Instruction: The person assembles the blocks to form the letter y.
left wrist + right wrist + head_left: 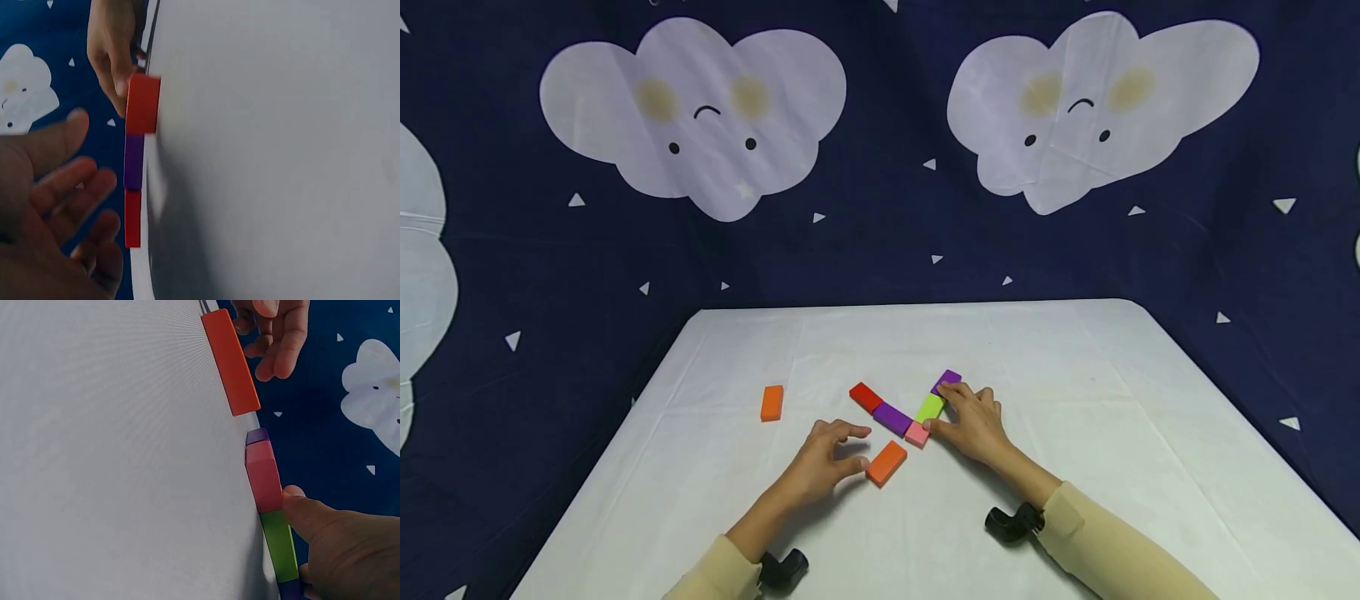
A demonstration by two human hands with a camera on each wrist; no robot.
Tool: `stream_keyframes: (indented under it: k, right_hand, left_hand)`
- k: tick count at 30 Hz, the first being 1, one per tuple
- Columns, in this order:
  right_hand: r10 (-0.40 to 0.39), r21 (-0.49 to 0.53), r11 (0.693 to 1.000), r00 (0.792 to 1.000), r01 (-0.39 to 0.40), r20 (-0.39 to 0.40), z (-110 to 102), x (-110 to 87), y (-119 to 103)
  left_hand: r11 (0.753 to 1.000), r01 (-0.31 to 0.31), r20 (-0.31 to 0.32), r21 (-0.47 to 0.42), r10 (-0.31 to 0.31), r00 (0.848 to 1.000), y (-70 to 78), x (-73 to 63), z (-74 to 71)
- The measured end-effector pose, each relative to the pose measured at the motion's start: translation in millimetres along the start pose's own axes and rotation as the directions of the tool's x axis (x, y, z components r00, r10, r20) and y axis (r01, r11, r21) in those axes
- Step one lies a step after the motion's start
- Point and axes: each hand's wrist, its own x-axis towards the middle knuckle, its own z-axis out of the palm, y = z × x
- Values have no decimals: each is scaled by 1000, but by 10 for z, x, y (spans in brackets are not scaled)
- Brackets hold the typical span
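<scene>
My left hand has its thumb and fingers spread apart. Its thumb tip is beside the near orange block; whether they touch cannot be told. Angled rows of blocks meet at a pink block: a red block and purple block run left, while a lime-green block and another purple block run up right. Over that right row, my right hand spans the green block, thumb at its pink end, index finger at its purple end. In the right wrist view, the thumb touches the pink block's side.
Another orange block lies alone on the left of the white-covered table. Behind the table hangs a dark blue cloth with clouds and small triangles. Black wrist devices are strapped to both arms.
</scene>
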Motion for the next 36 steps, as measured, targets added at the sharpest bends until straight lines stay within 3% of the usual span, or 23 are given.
stream_keyframes:
  k: [7,15,25,31,36]
  right_hand:
    - [2,6,1000,1000,-2,13,7,3,3]
    - [-1,2,1000,1000,1,10,-5,15,0]
    - [-2,-7,1000,1000,2,5,18,-4,22]
    - [-7,-3,1000,1000,7,8,8,-3,13]
    - [-34,17,999,999,34,-36,4,-11,4]
  left_hand:
    - [997,-67,153,-27,70,986,-49,72,-53]
    - [996,-81,255,22,73,964,-39,143,-40]
    - [989,-135,262,61,115,958,-36,143,39]
    - [988,-136,227,66,118,967,-18,124,94]
    - [992,-117,199,44,106,974,13,117,162]
